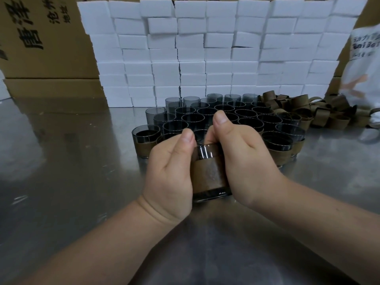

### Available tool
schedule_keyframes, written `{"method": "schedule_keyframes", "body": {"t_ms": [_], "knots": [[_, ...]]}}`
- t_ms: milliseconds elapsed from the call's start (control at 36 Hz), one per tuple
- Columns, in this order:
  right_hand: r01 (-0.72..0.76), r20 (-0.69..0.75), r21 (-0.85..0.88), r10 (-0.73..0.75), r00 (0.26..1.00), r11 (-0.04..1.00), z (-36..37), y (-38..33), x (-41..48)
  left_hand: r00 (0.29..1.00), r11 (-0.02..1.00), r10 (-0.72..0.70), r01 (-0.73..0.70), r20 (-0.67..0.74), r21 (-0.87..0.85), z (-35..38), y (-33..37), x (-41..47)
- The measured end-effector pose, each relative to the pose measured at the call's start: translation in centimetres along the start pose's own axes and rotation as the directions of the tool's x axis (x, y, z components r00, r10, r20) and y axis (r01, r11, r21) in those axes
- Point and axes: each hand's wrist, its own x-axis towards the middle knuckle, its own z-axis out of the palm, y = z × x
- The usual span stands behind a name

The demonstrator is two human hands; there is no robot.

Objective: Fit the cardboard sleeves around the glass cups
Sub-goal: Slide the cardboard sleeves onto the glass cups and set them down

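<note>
Both hands clamp one glass cup [205, 152] from opposite sides above the steel table [61, 161]. The left hand [170, 173] and right hand [244, 161] curl their fingers round it, thumbs raised. A cardboard sleeve [209, 174] wraps its middle.

Directly beyond the grip stands a cluster of dark cups [205, 114], its nearest ones already sleeved. Beyond-right of the grip lies a pile of loose sleeves [308, 108]. Behind both rises a wall of white foam blocks [205, 48].

Far left, a carton [41, 38] bears large Chinese characters, printed sideways. Far right, a white bag [364, 58] reads "BaiBe", cut off at the edge.
</note>
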Motion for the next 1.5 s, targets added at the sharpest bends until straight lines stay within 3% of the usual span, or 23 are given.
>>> {"method": "schedule_keyframes", "body": {"t_ms": [611, 889, 1111, 1222, 1306, 1417, 1500], "knots": [[0.031, -0.03, -0.002, -0.031, 0.999, 1.0, 0.0, 0.0, -0.1, 0.995, 0.994, -0.096, 0.097, 0.036, -0.054, -0.2, -0.1, 0.4], [0.055, -0.009, 0.007, -0.055, 0.998, 0.998, -0.1, -0.2, -0.1, 0.997, 0.996, -0.067, 0.07, 0.049, -0.056, -0.2, 0.1, 0.3], [0.06, -0.059, -0.025, -0.061, 0.996, 0.998, 0.3, 0.2, 0.1, 0.997, 0.994, -0.079, 0.077, -0.021, -0.083, -0.3, -0.8, 0.3], [0.09, -0.056, -0.063, -0.094, 0.994, 0.994, 0.2, 0.4, 0.2, 0.999, 0.999, 0.011, -0.01, -0.05, 0.032, -0.5, -1.7, 0.2], [0.099, -0.066, -0.116, -0.107, 0.992, 0.988, -0.2, 0.1, 0.6, 0.976, 0.97, 0.196, -0.178, -0.096, 0.163, -1.0, -2.1, 0.7], [0.032, -0.196, -0.089, -0.049, 0.979, 0.996, -1.1, -0.8, 1.5, 0.927, 0.826, 0.366, -0.284, -0.08, 0.487, -1.7, -2.4, 0.8], [-0.027, -0.379, -0.031, 0.013, 0.925, 0.999, -2.5, -1.5, 2.9, 0.96, 0.64, 0.279, -0.206, 0.026, 0.74, -1.6, -2.4, 0.6]]}}
